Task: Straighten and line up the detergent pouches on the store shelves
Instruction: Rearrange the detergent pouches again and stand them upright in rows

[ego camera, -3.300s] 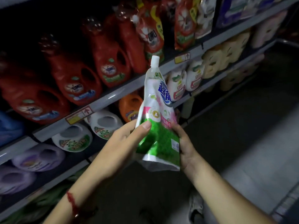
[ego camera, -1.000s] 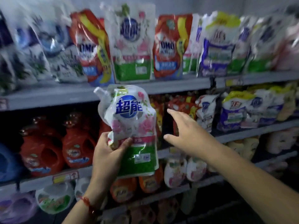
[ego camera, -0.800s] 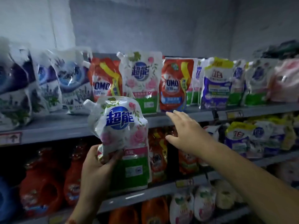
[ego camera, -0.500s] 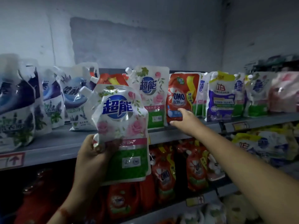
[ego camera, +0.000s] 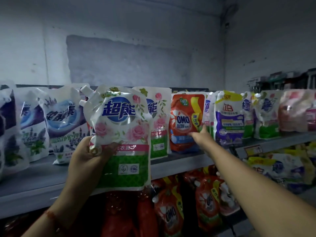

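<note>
White and green plastic, printed with pink roses and a blue round logo, makes up the detergent pouch [ego camera: 122,137] that is held upright in front of the top shelf [ego camera: 179,164] in the head view. It is gripped at its lower left edge by the left hand [ego camera: 85,156], whose fingers are closed around the pouch, with the spout at the upper left corner. A matching rose pouch [ego camera: 159,124] is seen standing on the shelf just behind it. The right hand [ego camera: 201,135] is stretched forward with fingers extended and nothing grasped; its fingertips are laid against the right edge of the red OMO pouch [ego camera: 186,120]. A purple and yellow pouch [ego camera: 229,117] is stood to the right. Red pouches [ego camera: 171,212] are seen on the shelf below.
</note>
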A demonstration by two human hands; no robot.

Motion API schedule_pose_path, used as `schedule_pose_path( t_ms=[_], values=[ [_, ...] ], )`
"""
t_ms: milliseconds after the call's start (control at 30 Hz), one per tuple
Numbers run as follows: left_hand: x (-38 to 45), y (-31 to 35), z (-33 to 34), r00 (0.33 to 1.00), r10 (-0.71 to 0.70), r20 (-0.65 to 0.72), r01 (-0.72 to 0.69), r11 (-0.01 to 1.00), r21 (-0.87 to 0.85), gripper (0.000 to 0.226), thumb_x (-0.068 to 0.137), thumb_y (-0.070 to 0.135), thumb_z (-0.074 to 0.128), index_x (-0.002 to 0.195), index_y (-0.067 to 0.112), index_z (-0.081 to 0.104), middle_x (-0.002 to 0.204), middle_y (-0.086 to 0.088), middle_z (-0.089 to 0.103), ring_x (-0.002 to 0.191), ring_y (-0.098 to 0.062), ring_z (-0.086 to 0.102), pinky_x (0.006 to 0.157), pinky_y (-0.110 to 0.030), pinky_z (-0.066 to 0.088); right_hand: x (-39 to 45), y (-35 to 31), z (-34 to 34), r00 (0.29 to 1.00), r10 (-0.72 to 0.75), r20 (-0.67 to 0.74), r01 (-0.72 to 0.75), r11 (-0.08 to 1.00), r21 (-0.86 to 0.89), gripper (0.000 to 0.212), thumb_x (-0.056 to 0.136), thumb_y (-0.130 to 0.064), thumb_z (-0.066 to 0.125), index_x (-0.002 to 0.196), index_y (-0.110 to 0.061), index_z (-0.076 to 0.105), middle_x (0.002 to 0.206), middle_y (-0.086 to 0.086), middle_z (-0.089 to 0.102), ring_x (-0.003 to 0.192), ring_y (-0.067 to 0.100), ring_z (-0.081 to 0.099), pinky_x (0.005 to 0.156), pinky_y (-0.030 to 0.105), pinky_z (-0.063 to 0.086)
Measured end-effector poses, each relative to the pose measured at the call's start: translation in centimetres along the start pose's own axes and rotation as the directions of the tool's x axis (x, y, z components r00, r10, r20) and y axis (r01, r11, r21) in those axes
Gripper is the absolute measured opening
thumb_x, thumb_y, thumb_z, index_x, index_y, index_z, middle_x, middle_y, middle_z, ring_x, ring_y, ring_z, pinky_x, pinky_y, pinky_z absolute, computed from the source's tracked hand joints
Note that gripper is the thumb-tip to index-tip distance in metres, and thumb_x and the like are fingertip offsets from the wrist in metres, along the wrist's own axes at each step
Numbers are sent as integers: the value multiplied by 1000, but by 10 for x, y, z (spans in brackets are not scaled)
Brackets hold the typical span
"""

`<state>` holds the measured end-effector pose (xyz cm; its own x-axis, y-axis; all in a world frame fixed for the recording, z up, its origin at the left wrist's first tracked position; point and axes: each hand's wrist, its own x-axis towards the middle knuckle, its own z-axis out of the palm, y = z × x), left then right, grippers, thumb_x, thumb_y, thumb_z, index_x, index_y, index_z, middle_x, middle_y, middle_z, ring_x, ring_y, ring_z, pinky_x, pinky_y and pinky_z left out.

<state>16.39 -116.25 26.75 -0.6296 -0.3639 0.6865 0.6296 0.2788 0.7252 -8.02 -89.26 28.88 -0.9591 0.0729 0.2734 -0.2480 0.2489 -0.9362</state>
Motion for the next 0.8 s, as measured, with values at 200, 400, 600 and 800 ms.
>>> schedule_pose_path(
  t_ms=[200,400,600,800],
  values=[
    [14,-5,13,998,20,-57,-18,999,41,54,70,46,82,105,10,62,98,-15,73,88,-35,72,77,-60,58,16,3,-11,992,-27,124,10,990,141,41,85,-25,74,119,-8,59,113,6,65,102,26,60,88,37,48],
    [13,-7,16,994,0,-107,2,1000,18,46,72,36,85,103,11,63,95,-14,74,88,-37,72,78,-54,59,7,8,-7,997,-70,-35,78,897,435,12,84,-22,75,90,-15,68,102,11,73,91,30,70,86,48,57],
    [6,7,-5,978,19,-209,-20,1000,-3,50,71,39,86,106,9,65,96,-15,75,89,-37,72,82,-59,56,-31,-10,-25,994,-50,-94,101,724,683,15,85,-16,73,99,-16,68,93,5,75,80,24,73,77,47,58],
    [-5,29,-48,933,101,-344,-64,991,115,23,82,32,74,97,16,66,92,-8,75,85,-25,73,76,-43,58,-109,-43,-15,991,-135,-6,89,619,780,21,80,-24,75,101,-21,70,88,-3,77,75,16,75,70,41,58]
  ],
)
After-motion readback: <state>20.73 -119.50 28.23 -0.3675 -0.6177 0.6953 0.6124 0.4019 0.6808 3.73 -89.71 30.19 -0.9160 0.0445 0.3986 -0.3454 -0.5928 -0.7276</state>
